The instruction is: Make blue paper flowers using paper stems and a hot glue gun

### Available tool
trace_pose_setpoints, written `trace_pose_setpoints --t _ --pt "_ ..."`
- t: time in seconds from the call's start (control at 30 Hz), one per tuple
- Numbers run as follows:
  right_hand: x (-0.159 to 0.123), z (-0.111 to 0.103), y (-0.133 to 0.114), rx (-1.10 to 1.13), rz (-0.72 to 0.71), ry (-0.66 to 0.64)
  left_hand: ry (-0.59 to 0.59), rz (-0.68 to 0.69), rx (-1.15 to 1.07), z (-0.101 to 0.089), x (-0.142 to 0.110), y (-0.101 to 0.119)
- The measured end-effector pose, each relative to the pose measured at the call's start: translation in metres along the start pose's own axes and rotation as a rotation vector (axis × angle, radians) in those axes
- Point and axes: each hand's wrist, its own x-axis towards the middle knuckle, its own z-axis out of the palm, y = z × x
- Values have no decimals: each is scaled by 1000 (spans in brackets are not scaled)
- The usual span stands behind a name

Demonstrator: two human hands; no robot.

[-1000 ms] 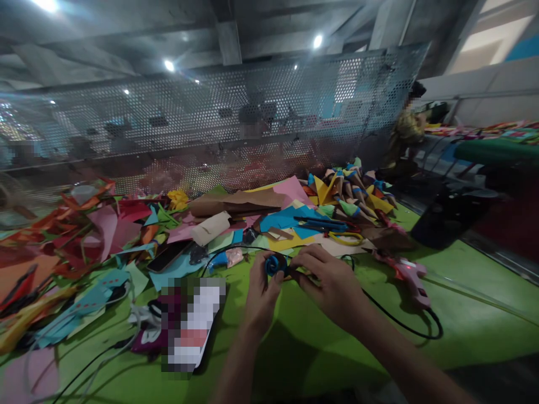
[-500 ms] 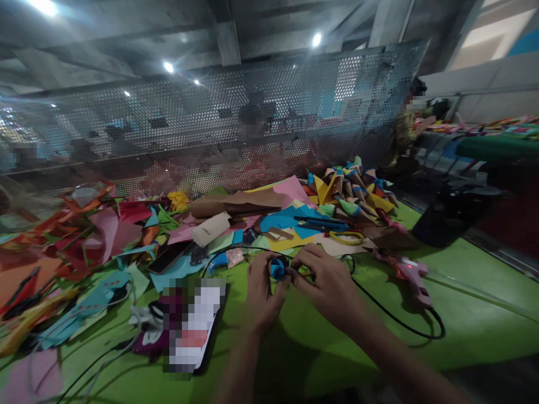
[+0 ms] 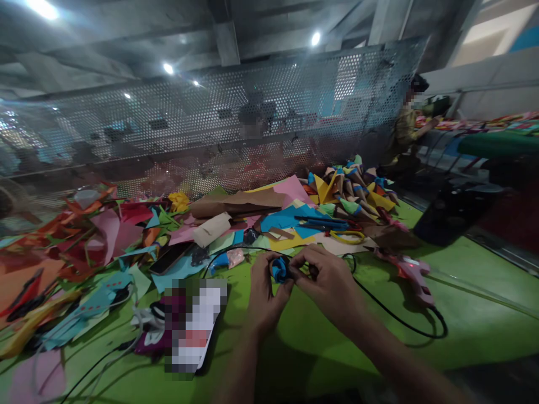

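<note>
The blue paper roll (image 3: 278, 270) is between the two hands, above the green desk (image 3: 471, 320). The left hand (image 3: 265, 294) is curled around it and grips it with the thumb and fingers. The right hand (image 3: 326, 278) is pinching at its three o'clock edge; a dark part there is too small to tell. Counted from the roll, the pink glue gun (image 3: 418, 275) lies at three o'clock, the yellow-handled scissors (image 3: 347, 237) at two o'clock, the paper cones (image 3: 351, 196) near one o'clock, and a white device (image 3: 196, 331), its screen blurred, at eight o'clock.
</note>
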Motion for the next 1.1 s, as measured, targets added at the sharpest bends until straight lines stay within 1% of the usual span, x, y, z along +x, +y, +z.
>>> trace_pose_setpoints --t 0.1,0.3,0.47,0.6,0.83,1.0,1.1 --pt "0 -1 -1 -67 -17 -15 -56 57 25 -1 0 1" --pt "5 -5 -3 -273 -44 -33 -44 90 65 -1 -1 3" --pt "7 -7 -4 -383 -48 -102 -54 119 87 0 -1 2" --pt "8 -6 -4 -376 -65 -112 -57 124 76 -1 -1 3" --pt "11 -5 -2 -243 -82 -140 -58 119 73 0 -1 2" --pt "13 -7 -6 -274 -52 -141 -50 119 88 0 -1 3" --pt "13 -8 -9 -302 -14 -169 -50 132 110 0 -1 4"
